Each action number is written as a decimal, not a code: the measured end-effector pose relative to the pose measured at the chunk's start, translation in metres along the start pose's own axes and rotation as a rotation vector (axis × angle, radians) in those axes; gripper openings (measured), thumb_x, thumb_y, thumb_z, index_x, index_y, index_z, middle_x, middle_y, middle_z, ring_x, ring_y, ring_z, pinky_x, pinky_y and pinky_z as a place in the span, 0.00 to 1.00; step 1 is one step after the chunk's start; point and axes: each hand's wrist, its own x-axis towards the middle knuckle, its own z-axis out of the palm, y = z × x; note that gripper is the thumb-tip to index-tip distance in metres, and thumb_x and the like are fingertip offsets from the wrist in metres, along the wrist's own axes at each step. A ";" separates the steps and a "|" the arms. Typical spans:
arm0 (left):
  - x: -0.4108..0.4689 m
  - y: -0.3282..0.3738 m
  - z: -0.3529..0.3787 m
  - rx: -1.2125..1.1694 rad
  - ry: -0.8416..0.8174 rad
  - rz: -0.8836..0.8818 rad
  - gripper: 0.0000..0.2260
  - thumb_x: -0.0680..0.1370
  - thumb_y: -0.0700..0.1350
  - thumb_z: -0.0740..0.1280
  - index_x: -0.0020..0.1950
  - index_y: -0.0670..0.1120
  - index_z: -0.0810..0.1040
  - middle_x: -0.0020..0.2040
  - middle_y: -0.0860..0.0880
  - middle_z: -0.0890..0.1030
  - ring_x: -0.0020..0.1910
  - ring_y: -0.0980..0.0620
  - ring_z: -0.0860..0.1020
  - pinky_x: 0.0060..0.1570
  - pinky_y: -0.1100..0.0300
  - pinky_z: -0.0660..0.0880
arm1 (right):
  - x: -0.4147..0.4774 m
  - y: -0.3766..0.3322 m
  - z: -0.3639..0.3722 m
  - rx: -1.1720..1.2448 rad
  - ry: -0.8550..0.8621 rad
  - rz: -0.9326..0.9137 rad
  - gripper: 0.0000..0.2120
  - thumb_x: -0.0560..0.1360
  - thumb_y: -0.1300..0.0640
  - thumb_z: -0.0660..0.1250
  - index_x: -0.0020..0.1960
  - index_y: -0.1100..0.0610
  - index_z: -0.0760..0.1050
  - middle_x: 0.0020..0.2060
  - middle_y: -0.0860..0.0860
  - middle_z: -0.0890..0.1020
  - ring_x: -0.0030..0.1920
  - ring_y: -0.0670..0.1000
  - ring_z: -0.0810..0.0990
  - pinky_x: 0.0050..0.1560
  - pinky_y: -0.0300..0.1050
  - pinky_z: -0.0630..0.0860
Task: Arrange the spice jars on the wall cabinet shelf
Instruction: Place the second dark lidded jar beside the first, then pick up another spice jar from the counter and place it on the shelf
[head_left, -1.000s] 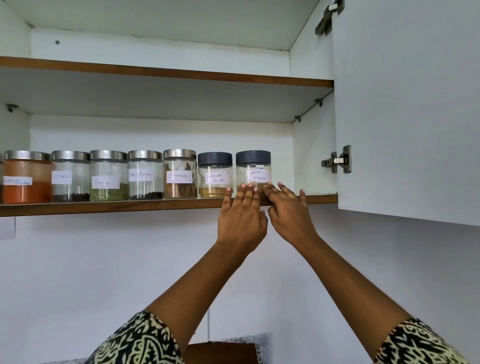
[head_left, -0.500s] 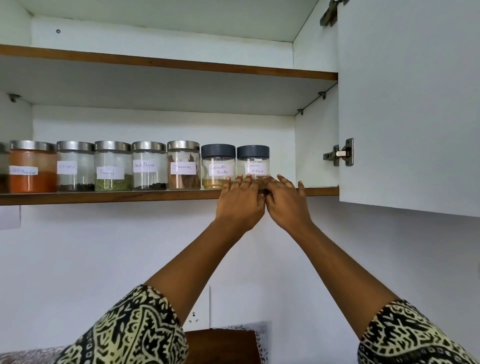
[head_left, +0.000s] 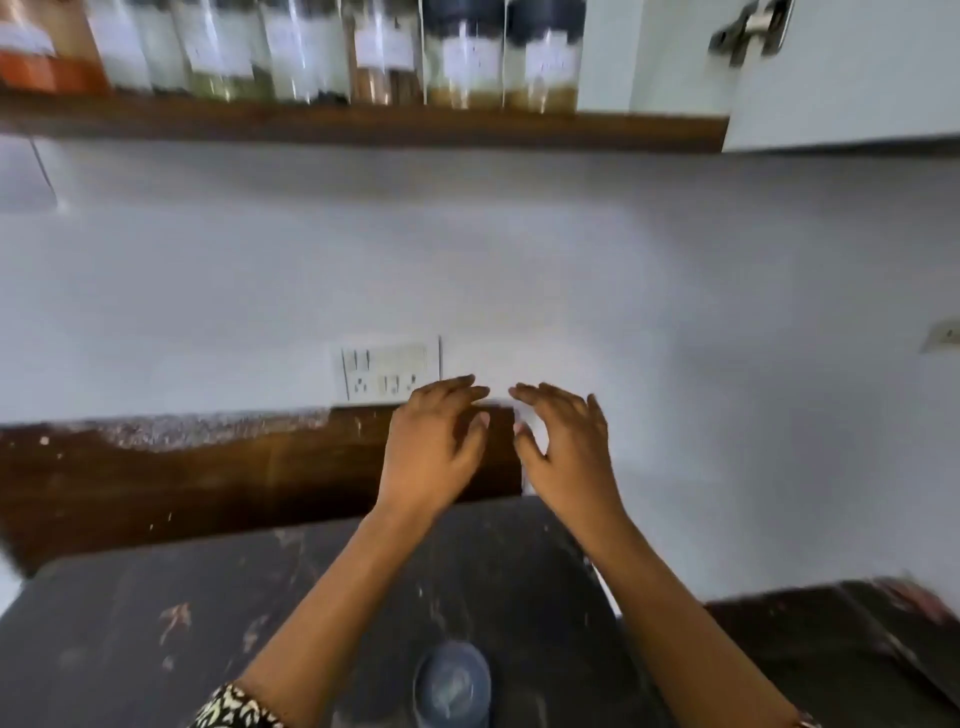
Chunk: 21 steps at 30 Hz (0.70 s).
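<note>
Two bare hands are in the middle of the frame, side by side and slightly apart, both seen from the back. The left hand (head_left: 434, 447) has its fingers stretched and a little spread, and it holds nothing. The right hand (head_left: 566, 447) is the same: relaxed, loosely bent fingers, thumb away from them, nothing inside. Both hands are in front of the white wall (head_left: 727, 260) and touch no jar.

The row of spice jars (head_left: 306, 57) stands along the top edge of the frame on the wooden shelf (head_left: 363, 127), close together, from the upper left to just right of centre. The picture is blurred, so the labels cannot be read. The leftmost jar has orange content, and the two at the right end have dark lids.

One lone jar (head_left: 452, 686) with a dark lid stands on the dark counter (head_left: 156, 623) at the bottom centre, between the two forearms.

A socket plate (head_left: 389, 371) is on the wall just above the left hand. The open cabinet door (head_left: 857, 78) with its hinge (head_left: 750, 28) is in the upper right. A patterned sleeve (head_left: 234, 709) shows at the bottom edge.
</note>
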 end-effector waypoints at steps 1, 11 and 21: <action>-0.023 -0.009 0.007 -0.012 -0.037 -0.039 0.18 0.76 0.52 0.59 0.62 0.49 0.78 0.63 0.49 0.78 0.64 0.49 0.73 0.63 0.53 0.69 | -0.022 0.003 0.010 0.024 -0.071 0.028 0.16 0.76 0.54 0.65 0.64 0.51 0.75 0.62 0.49 0.78 0.66 0.50 0.74 0.73 0.52 0.58; -0.190 -0.075 0.059 -0.039 -0.588 -0.292 0.25 0.74 0.52 0.67 0.71 0.52 0.67 0.68 0.51 0.73 0.65 0.53 0.72 0.65 0.58 0.69 | -0.173 0.038 0.088 0.103 -0.981 0.300 0.38 0.68 0.50 0.72 0.74 0.52 0.59 0.70 0.52 0.67 0.70 0.53 0.67 0.69 0.49 0.68; -0.212 -0.087 0.080 0.008 -0.828 -0.310 0.46 0.68 0.51 0.74 0.78 0.49 0.48 0.75 0.48 0.59 0.67 0.47 0.71 0.65 0.55 0.70 | -0.186 0.025 0.109 0.025 -1.019 0.346 0.51 0.65 0.56 0.76 0.77 0.51 0.47 0.70 0.55 0.65 0.67 0.56 0.70 0.67 0.49 0.69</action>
